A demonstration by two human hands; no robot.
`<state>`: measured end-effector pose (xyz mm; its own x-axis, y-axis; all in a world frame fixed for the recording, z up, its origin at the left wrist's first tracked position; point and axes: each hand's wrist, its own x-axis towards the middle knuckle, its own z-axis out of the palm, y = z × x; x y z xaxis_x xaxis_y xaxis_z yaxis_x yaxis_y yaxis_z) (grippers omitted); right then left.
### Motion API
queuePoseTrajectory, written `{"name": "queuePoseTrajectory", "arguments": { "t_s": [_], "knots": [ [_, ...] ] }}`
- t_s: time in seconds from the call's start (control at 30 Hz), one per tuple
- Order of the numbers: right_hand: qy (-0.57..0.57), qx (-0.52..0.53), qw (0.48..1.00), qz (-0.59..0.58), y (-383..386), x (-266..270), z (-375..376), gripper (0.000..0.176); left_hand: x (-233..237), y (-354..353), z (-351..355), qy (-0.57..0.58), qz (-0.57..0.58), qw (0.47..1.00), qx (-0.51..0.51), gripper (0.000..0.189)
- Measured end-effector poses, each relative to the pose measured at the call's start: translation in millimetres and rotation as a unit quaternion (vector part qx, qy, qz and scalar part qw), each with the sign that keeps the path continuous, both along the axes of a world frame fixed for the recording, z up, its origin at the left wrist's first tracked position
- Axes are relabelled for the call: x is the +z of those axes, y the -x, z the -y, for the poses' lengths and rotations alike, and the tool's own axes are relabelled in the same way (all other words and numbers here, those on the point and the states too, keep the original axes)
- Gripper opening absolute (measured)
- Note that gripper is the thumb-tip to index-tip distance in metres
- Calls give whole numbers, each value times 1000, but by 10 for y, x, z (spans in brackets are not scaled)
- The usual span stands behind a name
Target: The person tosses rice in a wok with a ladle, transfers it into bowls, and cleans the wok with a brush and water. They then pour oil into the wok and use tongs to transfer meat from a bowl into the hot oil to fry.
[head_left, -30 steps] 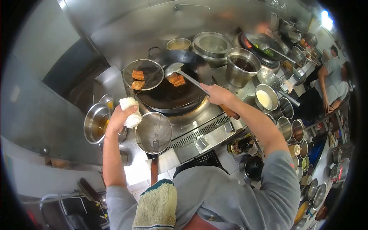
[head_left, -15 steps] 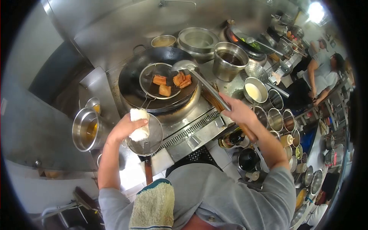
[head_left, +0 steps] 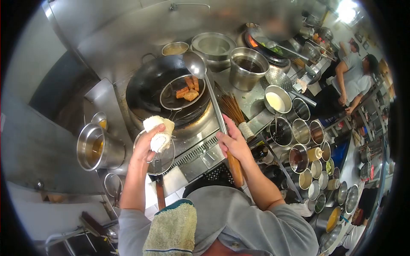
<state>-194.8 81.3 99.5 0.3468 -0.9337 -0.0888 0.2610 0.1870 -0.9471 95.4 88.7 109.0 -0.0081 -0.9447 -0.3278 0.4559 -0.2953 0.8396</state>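
Observation:
Over the dark wok [head_left: 139, 81] a wire strainer [head_left: 163, 96] holds several golden-brown fried pieces [head_left: 186, 91]. My left hand [head_left: 150, 143] is closed around a folded white cloth [head_left: 159, 128] just in front of the wok; whether the strainer's handle lies inside the cloth is hidden. Below that hand is a second round strainer [head_left: 167, 160] with a wooden handle [head_left: 160, 192]. My right hand [head_left: 232, 141] grips the shaft of a long metal ladle [head_left: 216, 102] near its wooden handle. The ladle's bowl [head_left: 194, 65] is raised at the wok's far right side.
A steel pot of dark liquid [head_left: 249, 68] and a basin [head_left: 213, 45] stand behind at the right. Bamboo sticks [head_left: 232, 106] lie beside the wok. Several small containers fill the right side. Another pot [head_left: 96, 147] is at left. Two people [head_left: 352, 77] stand far right.
The fried pieces have slid together toward the strainer's right side. The cloth is turned and bunched differently. My right hand and the ladle have moved left, and the ladle now points more steeply upward.

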Motion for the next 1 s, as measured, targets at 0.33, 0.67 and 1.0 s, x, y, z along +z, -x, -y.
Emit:
{"name": "queuePoseTrajectory", "arguments": {
  "t_s": [0.33, 0.67, 1.0],
  "knots": [
    [72, -5, 987, -143, 53, 129, 15, 71, 181, 414, -549, 107, 79, 990, 37, 37],
    [52, 119, 991, 28, -50, 392, 486, 77, 82, 445, -605, 92, 18, 993, 75, 25],
    [90, 73, 991, -62, -121, 503, 611, 73, -40, 465, -566, 99, 43, 988, 108, 24]
  ]
}}
